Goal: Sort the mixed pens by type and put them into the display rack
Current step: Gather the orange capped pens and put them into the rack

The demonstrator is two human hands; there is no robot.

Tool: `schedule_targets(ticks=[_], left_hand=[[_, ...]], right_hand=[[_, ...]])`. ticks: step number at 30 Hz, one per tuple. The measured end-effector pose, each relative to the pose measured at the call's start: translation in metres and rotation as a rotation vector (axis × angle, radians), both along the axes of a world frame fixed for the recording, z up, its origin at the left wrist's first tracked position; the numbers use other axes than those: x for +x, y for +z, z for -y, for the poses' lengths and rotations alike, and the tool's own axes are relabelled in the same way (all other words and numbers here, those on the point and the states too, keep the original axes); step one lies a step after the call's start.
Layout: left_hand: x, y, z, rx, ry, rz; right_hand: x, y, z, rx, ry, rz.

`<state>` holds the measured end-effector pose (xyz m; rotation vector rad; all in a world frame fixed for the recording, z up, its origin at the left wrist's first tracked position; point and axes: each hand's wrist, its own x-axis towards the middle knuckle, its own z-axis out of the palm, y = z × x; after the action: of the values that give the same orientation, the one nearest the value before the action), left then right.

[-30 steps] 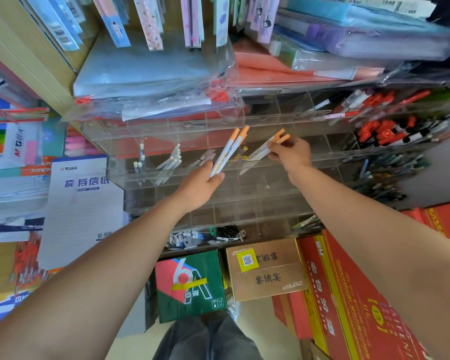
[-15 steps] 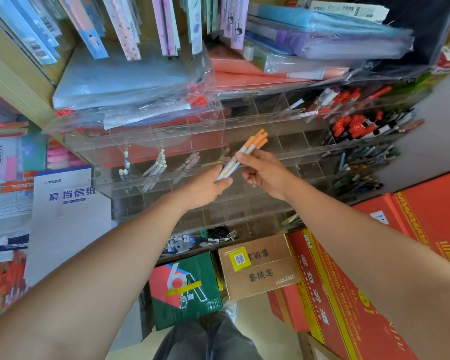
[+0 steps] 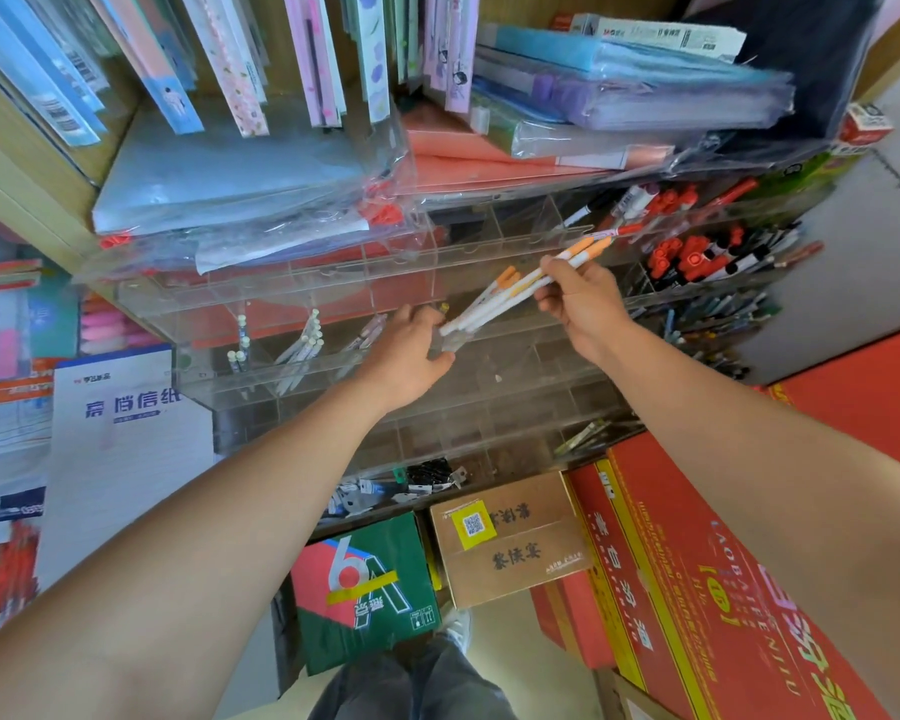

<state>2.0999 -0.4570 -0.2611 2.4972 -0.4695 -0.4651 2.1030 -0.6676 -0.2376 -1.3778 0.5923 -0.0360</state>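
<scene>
My right hand (image 3: 585, 298) grips a bunch of white pens with orange caps (image 3: 528, 280), slanting up to the right in front of the clear acrylic display rack (image 3: 489, 402). My left hand (image 3: 409, 353) hovers at the pens' lower ends with its fingers loosely curled and the thumb apart from them. Two shorter-looking orange-capped pens (image 3: 505, 278) lie beside the bunch; whether they sit in a compartment is unclear. White-capped pens (image 3: 302, 343) stand in compartments to the left. Red-capped markers (image 3: 689, 257) and dark pens (image 3: 707, 314) fill the right side.
Plastic-wrapped folders (image 3: 240, 174) lie on top of the rack and overhang its front. Below it stand a green box (image 3: 365, 589), a brown carton (image 3: 510, 537) and red cartons (image 3: 697, 589). A pack of letter paper (image 3: 120, 407) leans at the left.
Both hands came together on the orange-capped pens. Now the right hand has drawn the bunch up to the right, and the left hand has loosened and dropped slightly left.
</scene>
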Motion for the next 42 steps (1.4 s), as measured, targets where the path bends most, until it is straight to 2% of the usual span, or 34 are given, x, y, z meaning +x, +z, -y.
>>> schedule_targets(ticks=[3, 6, 12, 22, 26, 30, 36, 42], left_hand=[[0.001, -0.003, -0.002, 0.063, -0.023, 0.028], [-0.002, -0.007, 0.000, 0.122, -0.070, -0.041], [-0.004, -0.011, -0.001, 0.150, -0.100, -0.049], [-0.006, -0.006, 0.001, 0.165, -0.097, -0.065], [-0.009, -0.005, 0.002, 0.187, -0.097, -0.082], [-0.008, -0.005, 0.001, 0.196, -0.100, -0.103], [-0.008, -0.012, 0.001, 0.143, -0.051, -0.059], [-0.006, -0.017, -0.001, 0.100, -0.017, -0.003]], right_hand=[[0.008, -0.004, 0.010, -0.033, -0.152, 0.025], [0.012, -0.015, 0.005, -0.064, -0.215, 0.018], [0.008, -0.037, -0.025, -0.225, -0.038, -0.074], [0.008, -0.037, -0.027, -0.332, 0.029, -0.193], [0.000, -0.036, -0.029, -0.321, 0.085, -0.146], [0.007, -0.037, -0.027, -0.428, 0.067, -0.140], [0.017, -0.049, -0.033, -0.595, 0.178, -0.183], [0.017, -0.048, -0.035, -0.515, -0.048, -0.052]])
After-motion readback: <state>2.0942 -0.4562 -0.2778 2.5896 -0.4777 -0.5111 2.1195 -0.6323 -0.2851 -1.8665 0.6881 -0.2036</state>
